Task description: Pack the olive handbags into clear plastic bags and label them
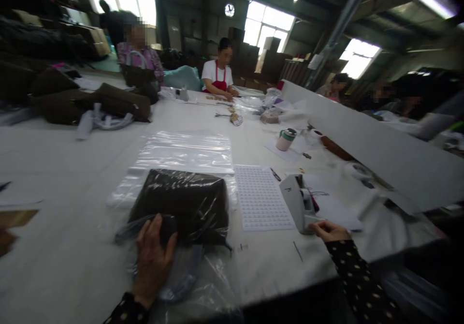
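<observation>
A dark olive handbag (195, 196) lies flat in front of me inside a clear plastic bag (217, 275), its wrapped handles toward me. My left hand (154, 261) rests on the near left part of the handbag, thumb and fingers apart. Over on the right, my right hand (331, 231) pinches the end of the tape at the front of a grey tape dispenser (294, 203); the tape itself is barely visible. Between the handbag and the dispenser lies a printed sheet of small labels (263, 198). More clear plastic bags (188, 152) are spread beyond the handbag.
A lidded cup (286, 139) stands beyond the dispenser, and a pen (275, 174) lies beside the label sheet. Several dark handbags (119, 99) are piled at the far left. A white partition (362, 135) runs along the right. A person in a red apron (218, 75) works across the table.
</observation>
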{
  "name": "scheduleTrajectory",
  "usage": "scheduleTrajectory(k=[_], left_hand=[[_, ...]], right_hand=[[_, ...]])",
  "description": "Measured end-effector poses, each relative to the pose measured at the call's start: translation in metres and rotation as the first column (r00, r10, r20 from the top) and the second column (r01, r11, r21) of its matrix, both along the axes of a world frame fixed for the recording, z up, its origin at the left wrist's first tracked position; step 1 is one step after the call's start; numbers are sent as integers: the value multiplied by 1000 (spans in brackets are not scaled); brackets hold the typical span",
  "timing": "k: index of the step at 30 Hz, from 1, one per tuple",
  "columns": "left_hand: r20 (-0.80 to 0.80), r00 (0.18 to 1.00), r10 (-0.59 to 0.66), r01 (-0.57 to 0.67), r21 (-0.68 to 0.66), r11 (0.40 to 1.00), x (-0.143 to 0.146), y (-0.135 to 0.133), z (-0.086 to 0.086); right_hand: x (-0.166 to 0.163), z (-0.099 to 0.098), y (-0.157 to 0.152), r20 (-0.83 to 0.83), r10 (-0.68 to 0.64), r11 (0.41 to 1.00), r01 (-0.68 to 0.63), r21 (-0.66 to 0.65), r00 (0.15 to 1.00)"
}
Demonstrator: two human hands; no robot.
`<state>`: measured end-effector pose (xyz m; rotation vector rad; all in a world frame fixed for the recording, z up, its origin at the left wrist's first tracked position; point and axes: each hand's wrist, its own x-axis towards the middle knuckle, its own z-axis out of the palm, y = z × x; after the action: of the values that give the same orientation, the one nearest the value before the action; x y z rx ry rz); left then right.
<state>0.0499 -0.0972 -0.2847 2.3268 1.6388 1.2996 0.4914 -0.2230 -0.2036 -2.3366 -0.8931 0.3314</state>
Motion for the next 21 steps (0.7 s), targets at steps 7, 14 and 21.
scheduleTrajectory(k=[7,14,21], left_hand=[[111,993,34,-20,-126,992,-4,-8,-2],[193,980,53,-30,-124,992,-8,-15,-4],[-75,993,-92,82,-129,988,-14,4,2]], right_hand=[[-215,57,140,-135,927,367,-922,121,351],[-355,49,208,126,990,135,-736,-663,68],[-283,62,240,373,885,464,-590,-661,278]])
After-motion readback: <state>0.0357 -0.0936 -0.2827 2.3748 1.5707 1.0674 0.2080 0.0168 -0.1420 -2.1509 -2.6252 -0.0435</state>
